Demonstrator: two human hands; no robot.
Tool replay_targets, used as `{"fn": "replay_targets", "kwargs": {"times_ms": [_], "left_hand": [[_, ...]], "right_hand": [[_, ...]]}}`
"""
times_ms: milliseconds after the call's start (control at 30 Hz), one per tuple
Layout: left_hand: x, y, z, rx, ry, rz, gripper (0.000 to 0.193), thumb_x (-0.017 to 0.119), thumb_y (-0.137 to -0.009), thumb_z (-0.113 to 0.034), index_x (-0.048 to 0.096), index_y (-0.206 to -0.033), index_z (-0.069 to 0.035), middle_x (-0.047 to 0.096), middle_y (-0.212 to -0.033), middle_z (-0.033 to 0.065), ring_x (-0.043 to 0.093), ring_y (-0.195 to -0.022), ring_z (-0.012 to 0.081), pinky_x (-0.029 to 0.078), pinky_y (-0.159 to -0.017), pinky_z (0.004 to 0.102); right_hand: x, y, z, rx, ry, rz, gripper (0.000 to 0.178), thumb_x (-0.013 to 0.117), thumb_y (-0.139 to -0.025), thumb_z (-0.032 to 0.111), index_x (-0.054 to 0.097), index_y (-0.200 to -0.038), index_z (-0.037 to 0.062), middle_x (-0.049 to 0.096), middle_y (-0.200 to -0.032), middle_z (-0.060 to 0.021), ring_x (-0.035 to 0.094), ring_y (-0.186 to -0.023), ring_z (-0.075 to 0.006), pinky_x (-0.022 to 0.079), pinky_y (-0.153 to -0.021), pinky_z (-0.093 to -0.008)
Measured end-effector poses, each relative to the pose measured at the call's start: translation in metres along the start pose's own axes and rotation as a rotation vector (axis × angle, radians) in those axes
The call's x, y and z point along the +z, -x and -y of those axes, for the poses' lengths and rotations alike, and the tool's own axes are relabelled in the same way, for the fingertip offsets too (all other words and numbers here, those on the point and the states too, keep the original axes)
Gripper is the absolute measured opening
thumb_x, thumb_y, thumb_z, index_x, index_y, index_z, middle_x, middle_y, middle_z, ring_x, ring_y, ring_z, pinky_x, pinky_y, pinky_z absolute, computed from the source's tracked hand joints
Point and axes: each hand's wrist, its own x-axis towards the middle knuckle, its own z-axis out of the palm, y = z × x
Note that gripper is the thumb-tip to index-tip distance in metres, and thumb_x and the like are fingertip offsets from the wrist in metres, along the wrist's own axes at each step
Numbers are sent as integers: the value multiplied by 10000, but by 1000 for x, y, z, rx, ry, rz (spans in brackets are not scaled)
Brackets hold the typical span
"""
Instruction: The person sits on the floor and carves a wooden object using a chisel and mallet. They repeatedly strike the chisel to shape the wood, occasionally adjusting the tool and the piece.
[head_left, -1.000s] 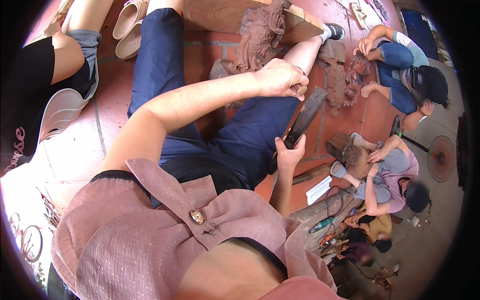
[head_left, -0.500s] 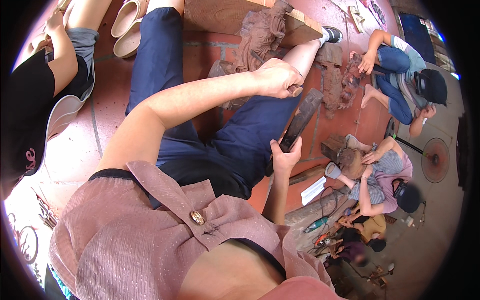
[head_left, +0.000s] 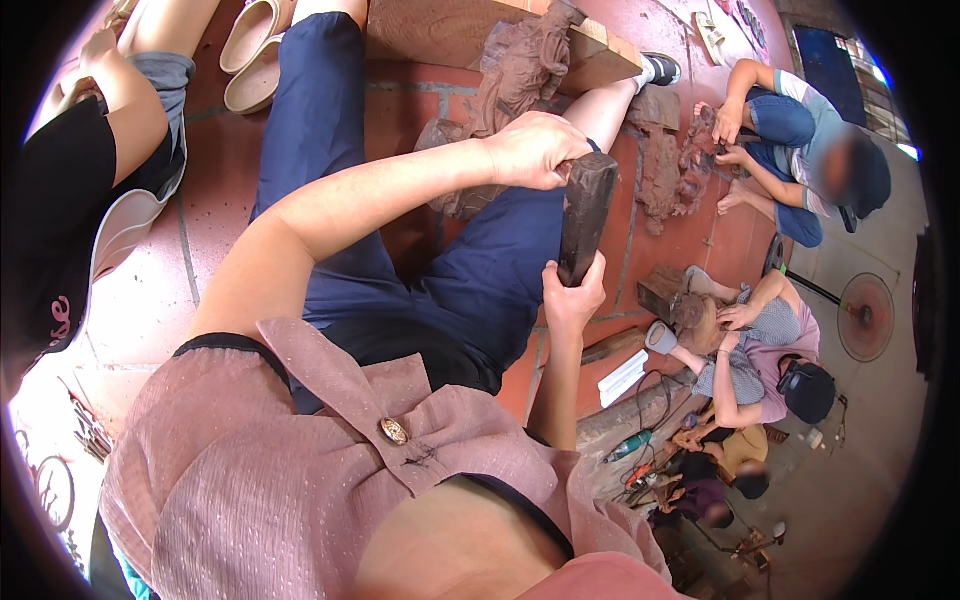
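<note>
My left hand point(head_left: 540, 152) is a closed fist around a chisel, whose blade and most of its handle are hidden now. In front of that fist is a carved brown wooden figure point(head_left: 518, 75), leaning by my legs against a thick wooden beam point(head_left: 430, 32). My right hand point(head_left: 574, 295) grips the lower end of a dark, worn wooden mallet point(head_left: 587, 215), held up nearly vertical. The mallet's top end overlaps the place of the chisel's butt, beside my left fingers; I cannot tell whether they touch.
Another brown carving point(head_left: 657, 175) lies on the red tiles to the right, where a co-worker point(head_left: 800, 140) works. Farther down sit another co-worker point(head_left: 770, 350), a white paper point(head_left: 623, 378), a green power tool point(head_left: 628, 446) and a fan point(head_left: 866, 315). A person in black point(head_left: 75, 190) sits left.
The mallet has swung left and more upright, onto the chisel's butt end. My left fist has shifted slightly left. The co-worker at upper right has brought both hands to their carving.
</note>
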Motion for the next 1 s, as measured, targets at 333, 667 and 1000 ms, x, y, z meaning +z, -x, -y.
{"fn": "replay_targets", "kwargs": {"times_ms": [333,667,1000], "left_hand": [[4,6,-6,-70,-123,31,235,688,-666,-84,454,-647,-98,490,-638,53,559,-690,285,454,-658,390],[2,12,-17,-34,-61,44,360,757,-801,-241,456,-642,-125,524,-697,21,561,-737,249,436,-717,390],[4,52,-42,-256,-147,50,149,685,-729,-70,598,-849,-77,536,-810,81,569,-932,301,366,-1040,504]], "right_hand": [[3,0,-8,-34,-111,-37,409,736,-720,0,537,-1077,-12,579,-729,-25,534,-579,-84,457,-571,-257],[7,12,-22,4,-121,-41,388,747,-713,17,544,-1043,-3,560,-756,-34,515,-622,-110,459,-606,-280],[12,16,-28,76,-46,56,362,742,-690,24,556,-1000,21,558,-746,-36,527,-632,-134,469,-627,-308]]}}
